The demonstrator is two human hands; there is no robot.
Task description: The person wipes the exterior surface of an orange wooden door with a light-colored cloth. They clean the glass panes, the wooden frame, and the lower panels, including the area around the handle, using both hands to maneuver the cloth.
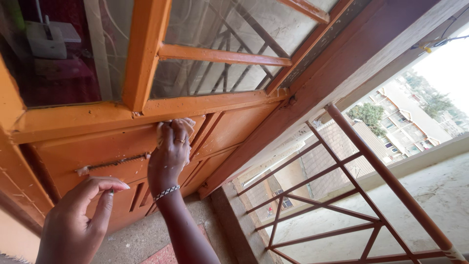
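My right hand (170, 152), with a ring and a beaded bracelet, is raised against an orange wooden door (97, 146). It presses a small whitish cloth (159, 131) onto the panel just under the door's horizontal rail. My left hand (73, 222) hovers low at the left, close to the door's lower panel without touching it. Its fingers are curled with the thumb near the forefinger, and whether it pinches anything is unclear. A metal sliding bolt (115, 163) runs across the panel between the two hands.
Glass panes with metal bars (220, 73) fill the door's upper part. A reddish metal railing (342, 195) and a concrete ledge (439, 190) stand on the right, with buildings and trees beyond. The concrete floor (141, 239) lies below.
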